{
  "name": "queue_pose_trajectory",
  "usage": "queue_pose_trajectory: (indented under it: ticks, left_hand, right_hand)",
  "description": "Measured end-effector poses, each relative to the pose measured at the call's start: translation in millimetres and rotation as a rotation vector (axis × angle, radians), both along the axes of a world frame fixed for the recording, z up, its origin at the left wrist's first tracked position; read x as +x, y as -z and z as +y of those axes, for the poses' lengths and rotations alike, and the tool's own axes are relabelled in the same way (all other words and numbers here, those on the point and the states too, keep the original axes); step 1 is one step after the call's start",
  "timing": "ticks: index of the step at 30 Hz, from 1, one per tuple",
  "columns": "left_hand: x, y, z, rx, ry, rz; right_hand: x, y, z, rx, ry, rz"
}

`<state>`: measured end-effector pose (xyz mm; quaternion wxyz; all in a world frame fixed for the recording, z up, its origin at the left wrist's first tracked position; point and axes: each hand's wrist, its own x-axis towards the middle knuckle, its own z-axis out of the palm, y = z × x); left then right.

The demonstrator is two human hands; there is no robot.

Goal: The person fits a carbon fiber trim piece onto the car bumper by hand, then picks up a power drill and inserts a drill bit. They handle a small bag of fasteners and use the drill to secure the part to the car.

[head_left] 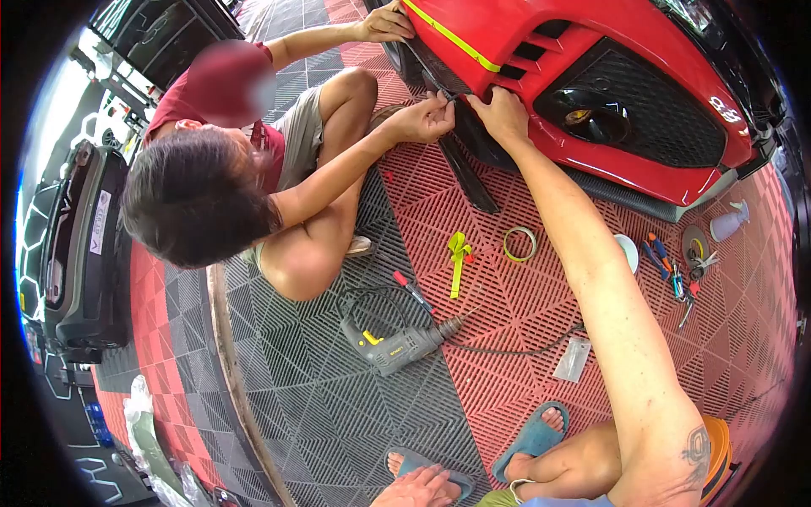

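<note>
My right hand (504,117) reaches to the red bumper (473,42), its fingers hooked at the edge by the vent slots and the thumb pointing left; the fingertips are partly hidden. My left hand (416,488) lies with fingers extended at the bottom of the view, above a blue sandal (452,479), holding nothing visible. Close to my right thumb, a co-worker's hand (427,118) pinches something small and dark at the bumper's lower corner. The co-worker's other hand (384,24) rests on the bumper's upper edge. Yellow tape (452,36) runs along the red paint.
A corded drill (397,348) lies on the floor tiles near a red-and-black marker (412,291). Around them are a tape roll (520,244), a yellow-green strip (457,264), a small clear bag (573,360), pliers (659,253) and a spray bottle (730,222). The co-worker sits at left.
</note>
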<state>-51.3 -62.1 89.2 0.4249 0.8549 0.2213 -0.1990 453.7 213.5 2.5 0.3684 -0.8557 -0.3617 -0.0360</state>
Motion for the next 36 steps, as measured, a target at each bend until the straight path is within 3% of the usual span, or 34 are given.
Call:
queue_pose_trajectory:
  ticks: [31,36]
  left_hand:
    - [-1.8,-0.6,4.1,-0.079,-0.003,0.04]
    - [-1.8,-0.2,3.5,0.005,-0.006,-0.035]
  right_hand:
    - [1.1,3.2,0.1,0.014,-0.014,-0.02]
    - [-1.4,3.5,-0.7,0.031,-0.002,-0.041]
